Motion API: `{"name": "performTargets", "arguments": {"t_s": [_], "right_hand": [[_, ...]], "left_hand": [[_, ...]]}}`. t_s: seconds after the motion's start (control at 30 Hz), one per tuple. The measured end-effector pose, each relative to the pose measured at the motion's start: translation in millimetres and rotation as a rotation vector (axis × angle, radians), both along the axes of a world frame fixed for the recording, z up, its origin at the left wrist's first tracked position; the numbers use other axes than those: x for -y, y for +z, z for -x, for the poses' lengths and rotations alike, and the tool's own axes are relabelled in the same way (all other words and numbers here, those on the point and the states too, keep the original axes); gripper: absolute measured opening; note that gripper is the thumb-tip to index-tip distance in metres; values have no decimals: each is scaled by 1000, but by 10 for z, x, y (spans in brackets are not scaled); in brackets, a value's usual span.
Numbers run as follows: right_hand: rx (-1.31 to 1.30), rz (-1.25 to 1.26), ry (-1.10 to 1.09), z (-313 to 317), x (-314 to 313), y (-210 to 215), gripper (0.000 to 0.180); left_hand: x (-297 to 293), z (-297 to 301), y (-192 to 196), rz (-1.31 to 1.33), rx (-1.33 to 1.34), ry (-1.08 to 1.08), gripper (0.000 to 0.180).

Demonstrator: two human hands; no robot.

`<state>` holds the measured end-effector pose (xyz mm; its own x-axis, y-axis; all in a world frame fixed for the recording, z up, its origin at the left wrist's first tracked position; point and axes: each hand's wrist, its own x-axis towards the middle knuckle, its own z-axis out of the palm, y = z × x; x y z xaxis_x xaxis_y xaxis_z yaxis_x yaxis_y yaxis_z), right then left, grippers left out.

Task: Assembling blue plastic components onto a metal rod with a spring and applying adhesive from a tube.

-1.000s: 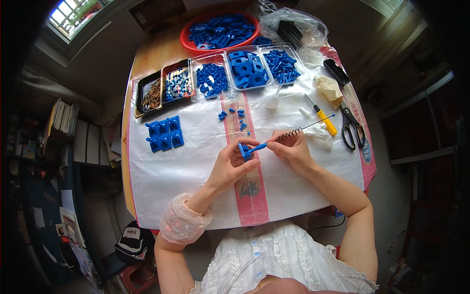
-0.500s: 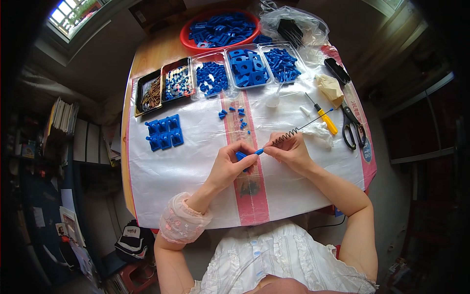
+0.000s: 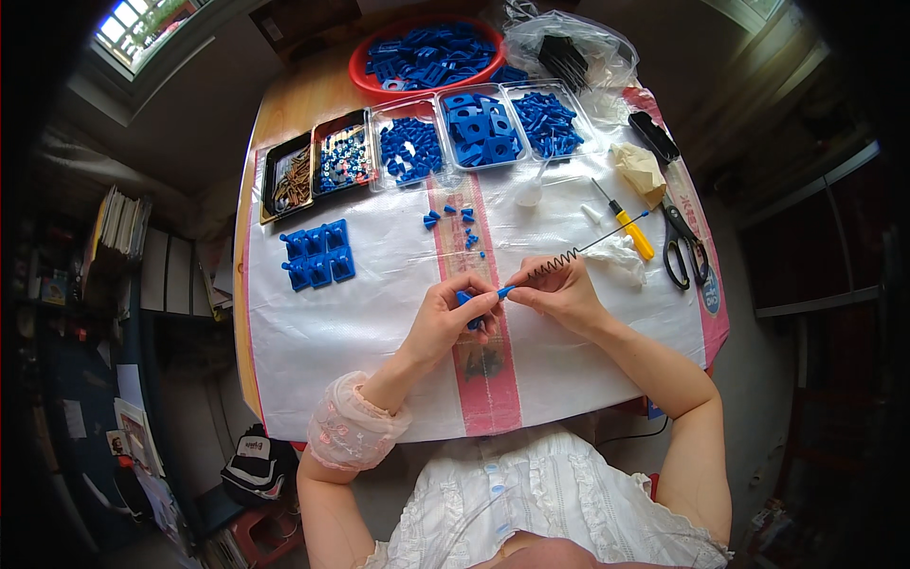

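Near the middle of the table, my left hand [image 3: 444,319] is closed around a blue plastic piece [image 3: 464,298], partly hidden by the fingers. A narrow blue end [image 3: 505,292] sticks out between the two hands. My right hand [image 3: 567,300] pinches at that end with thumb and forefinger. It also holds a black coiled wire [image 3: 559,266], whose straight stem runs up to the right and ends in a small blue tip [image 3: 645,214]. Beyond the hands lie several small loose blue parts [image 3: 466,216]. To the left sits a group of blue assembled pieces [image 3: 318,256].
Along the back stand black trays of brass-coloured screws [image 3: 294,178] and small metal bits [image 3: 344,159], then clear boxes of blue parts [image 3: 482,131]. Behind them is a red basin [image 3: 356,72]. At right lie a yellow-handled screwdriver [image 3: 643,242], black scissors [image 3: 679,251] and crumpled plastic [image 3: 621,256].
The fingers of my left hand have shifted slightly, and more of the blue piece shows beneath them. The right hand and the coiled wire stay nearly in place.
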<state>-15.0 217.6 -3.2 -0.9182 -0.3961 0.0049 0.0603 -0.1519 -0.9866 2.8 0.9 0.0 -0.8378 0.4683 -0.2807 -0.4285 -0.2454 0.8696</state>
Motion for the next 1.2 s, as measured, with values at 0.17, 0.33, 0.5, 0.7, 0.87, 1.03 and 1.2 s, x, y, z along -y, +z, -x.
{"name": "performTargets", "arguments": {"t_s": [0.17, 0.33, 0.5, 0.7, 0.87, 1.03, 1.2], "right_hand": [[20, -27, 13, 10, -8, -2, 8], [67, 21, 25, 53, -46, -7, 9], [87, 105, 48, 73, -72, -36, 11], [117, 122, 49, 66, -70, -37, 12], [120, 113, 58, 71, -89, -37, 13], [52, 59, 114, 52, -70, 4, 12], [3, 30, 156, 48, -71, -23, 13]], "left_hand": [[-20, -21, 40, 64, -48, 29, 15], [-77, -100, 51, 122, -268, 103, 13], [-89, -131, 54, 133, -352, 111, 14], [-87, -140, 76, 136, -393, 111, 16], [-72, -128, 79, 130, -378, 91, 17], [2, -59, -1, 46, -176, 9, 22], [-4, -35, -4, 55, -158, -37, 24]]}}
